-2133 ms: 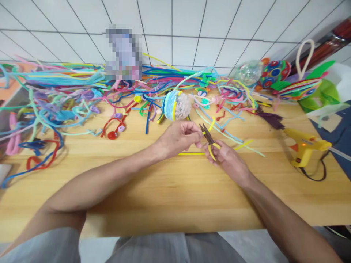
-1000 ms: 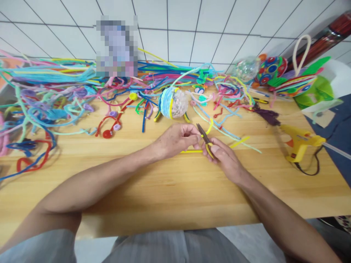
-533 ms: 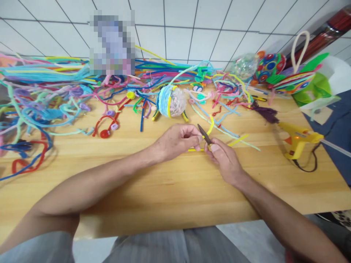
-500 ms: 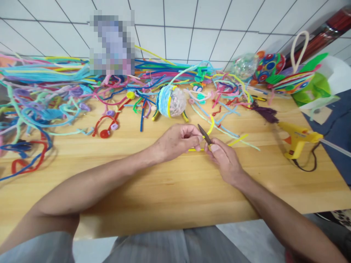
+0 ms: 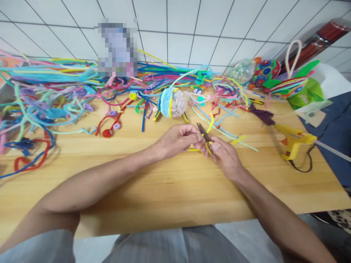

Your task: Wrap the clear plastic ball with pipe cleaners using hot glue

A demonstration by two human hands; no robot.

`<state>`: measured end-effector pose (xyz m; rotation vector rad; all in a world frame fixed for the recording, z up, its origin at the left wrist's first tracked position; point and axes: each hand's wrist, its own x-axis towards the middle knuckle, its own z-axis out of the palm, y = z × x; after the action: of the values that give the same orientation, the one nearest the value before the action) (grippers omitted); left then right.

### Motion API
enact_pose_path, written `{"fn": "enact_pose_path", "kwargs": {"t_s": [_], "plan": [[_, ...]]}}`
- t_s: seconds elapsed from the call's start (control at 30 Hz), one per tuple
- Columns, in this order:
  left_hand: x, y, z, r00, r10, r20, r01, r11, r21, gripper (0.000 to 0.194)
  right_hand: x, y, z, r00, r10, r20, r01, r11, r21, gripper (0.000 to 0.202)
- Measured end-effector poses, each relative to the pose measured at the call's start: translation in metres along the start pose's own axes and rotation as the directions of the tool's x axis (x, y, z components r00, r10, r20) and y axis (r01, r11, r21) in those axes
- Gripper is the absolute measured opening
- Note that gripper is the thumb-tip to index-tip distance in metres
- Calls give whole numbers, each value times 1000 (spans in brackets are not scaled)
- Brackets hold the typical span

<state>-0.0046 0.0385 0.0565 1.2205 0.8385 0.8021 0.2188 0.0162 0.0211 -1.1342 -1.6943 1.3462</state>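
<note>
My right hand (image 5: 223,153) is closed round the yellow handles of small dark-bladed scissors (image 5: 203,132), whose blades stand slightly apart and point up and left. Opposite it, my left hand (image 5: 183,138) pinches a yellow pipe cleaner (image 5: 210,123) close to the blades. The fingers partly hide where blades and pipe cleaner meet. Another yellow length (image 5: 194,149) shows below my left fingers, and a yellow end (image 5: 239,140) sticks out beyond my right hand. Just behind the hands stands a ball (image 5: 173,103), partly wrapped in blue, light-blue and yellow pipe cleaners.
Tangled coloured pipe cleaners (image 5: 55,106) cover the table's left and back. A yellow glue gun (image 5: 293,140) with its cord lies at right. Behind it are a clear ball (image 5: 243,71), decorated balls (image 5: 265,73) and a green bowl (image 5: 309,91). A tiled wall (image 5: 181,22) closes off the back.
The scissors have opened: their blades, together before, now stand apart, and a yellow handle shows below my right fingers. Both hands stay in nearly the same place. The camera view has shifted slightly.
</note>
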Motion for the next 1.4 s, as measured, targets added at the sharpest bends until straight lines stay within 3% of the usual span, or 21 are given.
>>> {"fn": "enact_pose_path", "kwargs": {"t_s": [0.33, 0.5, 0.83, 1.23, 1.4], "plan": [[0, -5, -4, 995, 43, -87, -49, 996, -70, 25, -2, -2, -8, 1000, -5, 10, 6, 996, -90, 44], [1, -8, -3, 997, 25, -70, -29, 998, -62, 24, -1, -5, -7, 998, -62, 18, 63, 988, -140, 40], [0, -8, -2, 995, 43, -95, -50, 996, -79, 27, 0, -3, -7, 1000, -26, 17, 28, 996, -90, 39], [1, -4, -1, 979, 98, -180, -112, 991, -68, 29, -1, -6, -6, 997, -54, -54, 39, 966, -254, 34], [1, -5, -2, 980, 104, -169, -113, 993, -44, 31, -1, -10, -5, 996, 51, -72, -59, 992, -113, 31]]}}
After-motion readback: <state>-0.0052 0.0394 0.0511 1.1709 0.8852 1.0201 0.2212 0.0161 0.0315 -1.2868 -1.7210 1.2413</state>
